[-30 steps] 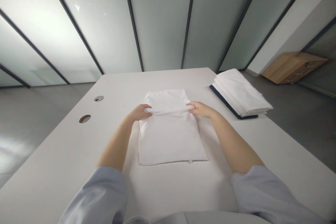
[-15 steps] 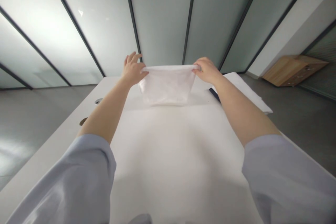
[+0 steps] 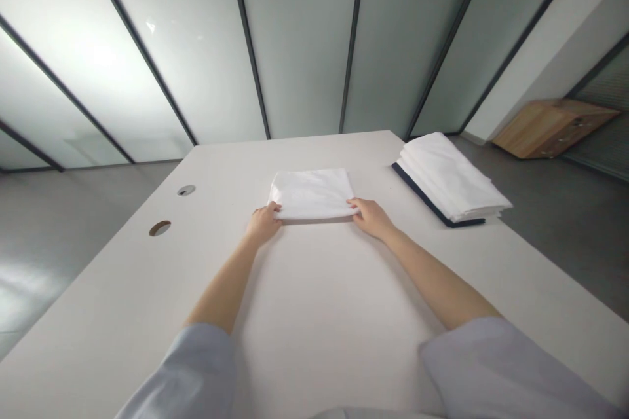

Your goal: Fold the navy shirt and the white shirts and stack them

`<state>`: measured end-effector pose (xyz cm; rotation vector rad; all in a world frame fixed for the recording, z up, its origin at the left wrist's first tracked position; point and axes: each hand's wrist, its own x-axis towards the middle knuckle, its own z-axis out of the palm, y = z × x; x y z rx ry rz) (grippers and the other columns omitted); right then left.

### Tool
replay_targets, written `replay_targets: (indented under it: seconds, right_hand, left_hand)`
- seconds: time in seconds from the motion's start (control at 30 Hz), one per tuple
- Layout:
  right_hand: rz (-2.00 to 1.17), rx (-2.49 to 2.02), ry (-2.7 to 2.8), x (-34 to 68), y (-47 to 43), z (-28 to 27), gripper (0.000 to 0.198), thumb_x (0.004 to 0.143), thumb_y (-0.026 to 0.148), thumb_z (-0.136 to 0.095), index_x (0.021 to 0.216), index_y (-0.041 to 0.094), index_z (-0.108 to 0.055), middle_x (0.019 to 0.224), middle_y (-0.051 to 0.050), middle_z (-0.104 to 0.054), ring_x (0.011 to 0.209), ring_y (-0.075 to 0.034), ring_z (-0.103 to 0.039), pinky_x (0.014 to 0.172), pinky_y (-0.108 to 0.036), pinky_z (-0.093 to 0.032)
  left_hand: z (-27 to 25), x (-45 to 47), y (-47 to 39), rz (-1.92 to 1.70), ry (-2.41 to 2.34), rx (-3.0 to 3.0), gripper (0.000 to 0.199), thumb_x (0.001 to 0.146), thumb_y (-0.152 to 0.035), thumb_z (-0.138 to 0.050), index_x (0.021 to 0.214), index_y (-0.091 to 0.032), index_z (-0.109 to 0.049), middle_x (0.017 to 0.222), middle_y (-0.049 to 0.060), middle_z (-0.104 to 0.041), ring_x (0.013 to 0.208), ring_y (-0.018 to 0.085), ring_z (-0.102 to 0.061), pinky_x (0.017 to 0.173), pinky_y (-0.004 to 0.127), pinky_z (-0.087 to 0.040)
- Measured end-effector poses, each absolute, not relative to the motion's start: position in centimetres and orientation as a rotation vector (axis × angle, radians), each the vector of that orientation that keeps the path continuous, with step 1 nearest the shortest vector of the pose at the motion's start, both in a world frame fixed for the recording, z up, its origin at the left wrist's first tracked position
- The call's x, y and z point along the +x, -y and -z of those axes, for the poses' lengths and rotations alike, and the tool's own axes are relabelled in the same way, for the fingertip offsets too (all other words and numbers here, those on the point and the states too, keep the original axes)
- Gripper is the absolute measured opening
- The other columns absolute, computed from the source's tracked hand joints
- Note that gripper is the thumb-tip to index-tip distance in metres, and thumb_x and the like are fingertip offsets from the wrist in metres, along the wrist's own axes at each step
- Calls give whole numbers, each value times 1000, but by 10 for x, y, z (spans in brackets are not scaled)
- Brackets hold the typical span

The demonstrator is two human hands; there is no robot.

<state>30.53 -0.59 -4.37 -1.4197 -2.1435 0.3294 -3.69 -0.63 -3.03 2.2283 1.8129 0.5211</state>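
Note:
A folded white cloth (image 3: 312,191) lies as a flat rectangle on the white table (image 3: 304,288), toward its far side. My left hand (image 3: 264,221) grips the cloth's near left corner, thumb on top. At the near right corner, my right hand (image 3: 372,217) pinches the same front edge. Both hands are closed on the fabric, and the fingers beneath it are hidden. The near edge sits slightly above the tabletop, with a thin shadow under it.
To the right, a stack of folded white cloths (image 3: 452,173) rests on a dark flat piece (image 3: 425,200) near the table edge. Two round holes, one brown-rimmed (image 3: 160,228) and one grey (image 3: 186,190), are at the left. A wooden cabinet (image 3: 555,127) stands beyond on the floor.
Both hands have come down and toward me, bringing the cloth's held edge from raised upright to low at the near side. The cloth now lies flat.

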Motion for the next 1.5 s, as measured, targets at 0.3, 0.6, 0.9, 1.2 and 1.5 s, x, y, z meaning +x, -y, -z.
replay_targets:
  seconds: [0.3, 0.6, 0.9, 1.2, 1.5]
  right_hand:
    - [-446, -1361, 2040, 314, 3, 52, 51, 70, 10, -58, 118, 23, -64, 133, -9, -60, 121, -28, -56, 108, -44, -39]
    - [-617, -1358, 1945, 317, 2, 55, 43, 71, 17, -61, 113, 26, -67, 137, -5, -57, 130, -26, -49, 111, -42, -36]
    - [-676, -1277, 1963, 320, 4, 51, 53, 64, 24, -73, 117, 25, -66, 124, -7, -64, 115, -28, -58, 105, -44, -41]
    - [-611, -1197, 1953, 315, 3, 50, 26, 66, 30, -76, 92, 28, -76, 117, -6, -68, 121, -30, -55, 111, -46, -36]
    - [-761, -1116, 1977, 325, 6, 55, 47, 66, 28, -77, 113, 27, -70, 131, -4, -62, 129, -25, -50, 115, -42, -31]
  left_hand:
    - [35, -48, 5, -683, -1599, 2262, 54, 65, -9, -55, 118, -17, -63, 131, 12, -60, 125, 29, -51, 110, 41, -36]
    - [27, -55, 6, -747, -1647, 2041, 54, 65, -17, -60, 119, -20, -65, 119, 9, -68, 111, 29, -61, 99, 39, -46]
    - [35, -64, 4, -814, -1599, 1760, 48, 65, -48, -73, 101, -15, -70, 93, 9, -70, 93, 27, -64, 82, 37, -52]
    - [32, -60, 8, -811, -1470, 2218, 53, 58, -18, -72, 110, -24, -70, 145, 6, -48, 140, 33, -32, 116, 47, -27]
    - [48, -65, 2, -835, -1428, 1946, 55, 69, -28, -66, 123, -18, -64, 125, 12, -66, 108, 27, -64, 100, 42, -47]
